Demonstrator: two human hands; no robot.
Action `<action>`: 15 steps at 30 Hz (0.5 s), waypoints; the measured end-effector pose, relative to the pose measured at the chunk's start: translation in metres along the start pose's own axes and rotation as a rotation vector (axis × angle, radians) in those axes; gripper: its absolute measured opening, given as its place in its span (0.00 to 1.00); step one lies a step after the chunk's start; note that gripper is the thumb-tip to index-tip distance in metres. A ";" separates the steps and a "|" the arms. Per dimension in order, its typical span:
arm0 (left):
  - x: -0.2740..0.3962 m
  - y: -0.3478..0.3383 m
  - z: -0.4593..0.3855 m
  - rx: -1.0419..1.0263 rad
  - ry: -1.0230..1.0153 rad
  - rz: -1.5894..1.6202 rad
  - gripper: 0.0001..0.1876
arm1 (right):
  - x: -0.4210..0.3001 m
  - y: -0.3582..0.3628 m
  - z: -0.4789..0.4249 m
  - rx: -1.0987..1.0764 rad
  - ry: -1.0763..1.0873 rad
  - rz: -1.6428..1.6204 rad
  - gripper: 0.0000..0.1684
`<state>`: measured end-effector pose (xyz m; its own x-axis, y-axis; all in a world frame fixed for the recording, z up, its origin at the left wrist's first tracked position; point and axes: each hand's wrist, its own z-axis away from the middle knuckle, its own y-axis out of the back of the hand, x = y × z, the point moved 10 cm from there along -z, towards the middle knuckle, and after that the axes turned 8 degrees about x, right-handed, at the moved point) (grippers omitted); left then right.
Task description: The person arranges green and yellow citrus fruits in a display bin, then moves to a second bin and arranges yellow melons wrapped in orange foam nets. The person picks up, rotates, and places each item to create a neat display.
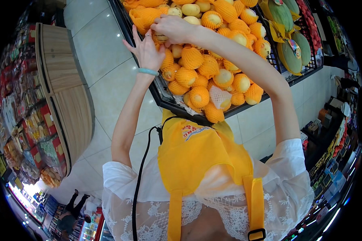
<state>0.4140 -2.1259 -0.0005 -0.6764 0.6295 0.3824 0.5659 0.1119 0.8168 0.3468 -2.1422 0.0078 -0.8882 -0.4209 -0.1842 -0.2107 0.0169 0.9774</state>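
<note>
Pale yellow melons, many in orange foam net sleeves (192, 57), are heaped in a black-edged display bin (184, 114). At the heap's left side, my left hand (147, 54) has its fingers spread; a ring and a pale green bangle are on that hand and wrist. My right hand (173, 29) reaches across from the right, fingers bent down beside a striped melon (160, 37) partly hidden beneath the hands. Whether the right fingers grip it cannot be told. One melon near the front wears a white foam net (220, 97).
Large green melons (290, 54) with yellow wrapping lie in black crates at the right. A wooden shelf unit (66, 99) with packaged goods stands across the tiled aisle at left. Two people, one at lower left (71, 215) and one at far right (347, 63), are in the distance.
</note>
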 end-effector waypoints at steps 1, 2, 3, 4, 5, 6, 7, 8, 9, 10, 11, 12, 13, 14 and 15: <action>0.001 0.002 0.000 0.017 -0.008 0.010 0.32 | 0.001 -0.003 -0.001 -0.028 -0.009 -0.006 0.34; 0.000 0.000 0.000 -0.009 -0.005 -0.001 0.33 | 0.004 0.000 -0.001 0.005 -0.012 -0.086 0.32; -0.001 -0.003 0.000 -0.034 0.002 -0.013 0.33 | 0.009 0.003 0.001 0.036 -0.013 -0.166 0.30; -0.002 -0.006 0.001 -0.059 0.009 -0.025 0.34 | 0.013 0.006 0.004 0.066 -0.013 -0.245 0.28; -0.002 -0.006 0.001 -0.068 0.013 -0.031 0.34 | 0.018 0.006 0.008 0.084 -0.026 -0.305 0.27; -0.001 -0.006 0.000 -0.078 0.015 -0.035 0.35 | 0.022 0.007 0.012 0.101 -0.041 -0.363 0.27; -0.001 -0.007 0.000 -0.087 0.017 -0.039 0.35 | 0.025 0.008 0.014 0.119 -0.057 -0.421 0.26; -0.001 -0.006 -0.001 -0.076 0.021 -0.033 0.36 | 0.026 0.006 0.016 0.136 -0.072 -0.438 0.27; -0.002 -0.006 0.000 -0.067 0.026 -0.029 0.36 | 0.025 0.004 0.018 0.153 -0.087 -0.458 0.27; -0.003 -0.005 0.001 -0.059 0.030 -0.026 0.37 | 0.024 0.003 0.020 0.170 -0.102 -0.477 0.27; -0.002 -0.004 0.001 -0.038 0.023 -0.025 0.37 | 0.025 0.000 0.021 0.185 -0.136 -0.508 0.28; -0.001 -0.003 0.001 -0.018 0.012 -0.024 0.37 | 0.026 -0.001 0.023 0.202 -0.172 -0.537 0.28; 0.001 -0.002 0.001 0.003 0.002 -0.023 0.37 | 0.028 -0.002 0.024 0.219 -0.208 -0.566 0.29; 0.001 -0.004 0.001 -0.016 0.002 -0.045 0.37 | 0.026 -0.002 0.025 0.234 -0.183 -0.533 0.29; 0.002 -0.006 0.000 -0.035 0.001 -0.068 0.37 | 0.024 0.001 0.025 0.251 -0.157 -0.499 0.30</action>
<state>0.4099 -2.1254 -0.0047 -0.7132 0.6207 0.3257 0.5017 0.1276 0.8556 0.3147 -2.1300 0.0018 -0.7022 -0.2935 -0.6487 -0.6932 0.0735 0.7170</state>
